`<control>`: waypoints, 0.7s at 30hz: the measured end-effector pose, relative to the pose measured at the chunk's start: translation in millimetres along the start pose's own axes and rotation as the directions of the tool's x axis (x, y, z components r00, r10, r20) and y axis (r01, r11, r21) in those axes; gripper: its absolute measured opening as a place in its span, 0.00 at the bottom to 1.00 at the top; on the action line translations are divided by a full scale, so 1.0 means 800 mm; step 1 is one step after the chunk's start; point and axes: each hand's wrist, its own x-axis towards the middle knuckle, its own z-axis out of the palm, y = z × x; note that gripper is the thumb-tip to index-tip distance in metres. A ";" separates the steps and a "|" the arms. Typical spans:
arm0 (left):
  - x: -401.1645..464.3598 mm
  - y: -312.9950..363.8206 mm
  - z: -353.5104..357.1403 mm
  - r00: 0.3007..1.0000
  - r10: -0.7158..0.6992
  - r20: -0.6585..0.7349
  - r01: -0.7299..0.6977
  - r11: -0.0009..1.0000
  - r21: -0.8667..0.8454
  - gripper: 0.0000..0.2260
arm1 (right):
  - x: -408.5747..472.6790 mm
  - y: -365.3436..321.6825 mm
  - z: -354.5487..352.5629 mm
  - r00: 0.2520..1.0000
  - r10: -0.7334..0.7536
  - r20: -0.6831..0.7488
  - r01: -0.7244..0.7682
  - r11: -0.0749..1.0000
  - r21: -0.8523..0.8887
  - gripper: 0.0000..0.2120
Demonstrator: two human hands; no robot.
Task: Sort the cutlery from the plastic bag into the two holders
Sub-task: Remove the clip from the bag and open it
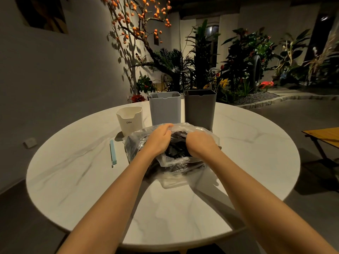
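Both bare forearms reach in from the near edge of the round white marble-look tabletop and meet at the crumpled clear plastic bag lying about mid-table. Its dark cutlery shows as a black heap through the film and the mouth. At the far rim of the bag's mouth the left hand pinches the plastic with curled fingers; the right hand is curled at the opposite side of the mouth, seemingly gripping film as well, though its fingertips are hidden.

I judge this the opening step: spreading the bag before any piece comes out. Next, one hand should hold the mouth wide while the other draws out a single piece.

Left of the bag lies a pale blue stick-like clip. Beyond stand a short cream plastic cup, then the tall light-grey rectangular holder and the tall dark-grey rectangular holder, side by side near the far edge.
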 end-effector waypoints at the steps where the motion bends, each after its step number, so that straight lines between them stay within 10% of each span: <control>1: 0.001 0.000 0.000 1.000 -0.007 -0.010 0.007 1.000 -0.016 0.17 | -0.005 0.004 0.000 1.000 -0.018 -0.018 0.019 1.000 0.004 0.14; 14: 0.003 0.007 -0.008 0.942 -0.057 -0.331 -0.034 0.965 -0.261 0.16 | -0.016 0.043 -0.029 0.947 -0.288 0.140 0.223 0.908 0.355 0.14; 21: 0.013 -0.009 -0.011 0.941 -0.120 -0.315 0.038 0.967 -0.252 0.14 | -0.012 0.061 -0.026 0.905 -0.297 0.304 0.031 0.758 0.651 0.15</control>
